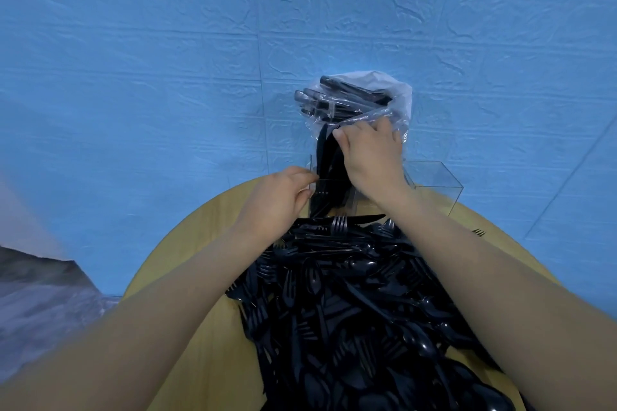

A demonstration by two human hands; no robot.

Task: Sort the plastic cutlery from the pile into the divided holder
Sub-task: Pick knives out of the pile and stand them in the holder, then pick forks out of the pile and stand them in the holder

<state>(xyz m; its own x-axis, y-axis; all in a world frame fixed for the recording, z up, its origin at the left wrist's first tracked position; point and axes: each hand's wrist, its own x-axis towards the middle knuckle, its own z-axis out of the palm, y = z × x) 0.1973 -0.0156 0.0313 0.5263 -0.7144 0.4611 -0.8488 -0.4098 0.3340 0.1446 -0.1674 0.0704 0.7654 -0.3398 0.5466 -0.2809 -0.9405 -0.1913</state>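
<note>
Step in hand: a bundle of black knives (pixel 329 157) is being seated upright in the left compartment of the clear divided holder (pixel 440 177); this reads as the placing stage of one sorting round, not the picking stage

Right grip: the right hand (pixel 370 157) is curling over the top of the knives, thumb on the near side and fingers on the far side, holding them; its fingertips are also touching the clear plastic bag (pixel 397 100) just beyond it (whether they are pinching the bag I cannot tell)

Left grip: the left hand (pixel 283 197) is sitting just left of the right grip, fingers bent, pinching the holder's near-left corner edge and steadying it

Holder: standing under and just right of the right grip, at the far edge of the yellow table (pixel 207 243); the right compartment is looking empty

Pile: the cutlery pile (pixel 350 310) is lying near the wrists, a tangle of black forks, spoons and knives, still large; so the task is looking far from done

Bag: holding more black cutlery, sitting just beyond the right grip

Next move: likely letting the knives settle handles-down, then releasing; the left grip should be bracing the holder so the light box is not tipping; then reaching back to the pile for one kind only
</note>
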